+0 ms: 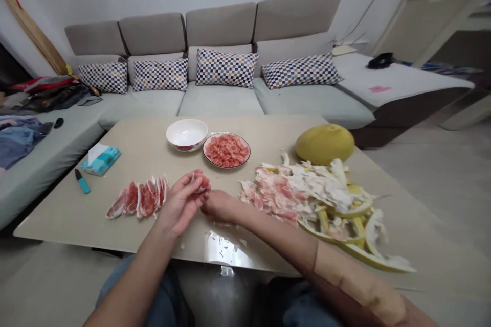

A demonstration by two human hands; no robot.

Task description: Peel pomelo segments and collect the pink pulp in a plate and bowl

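My left hand is closed around a piece of red pomelo flesh, held just above the table. Close against it, my right hand has its fingers curled in; what they pinch, if anything, is hidden. Several red pomelo segments with whitish skin lie in a row left of my left hand. Beyond my hands, a dark-rimmed plate holds a heap of peeled red pomelo pulp. A white bowl stands beside that plate.
Pomelo peel and pale membranes are piled on the table's right side, with a whole yellow pomelo behind. At left are a tissue pack and a teal-handled knife. A grey sofa runs along the far side.
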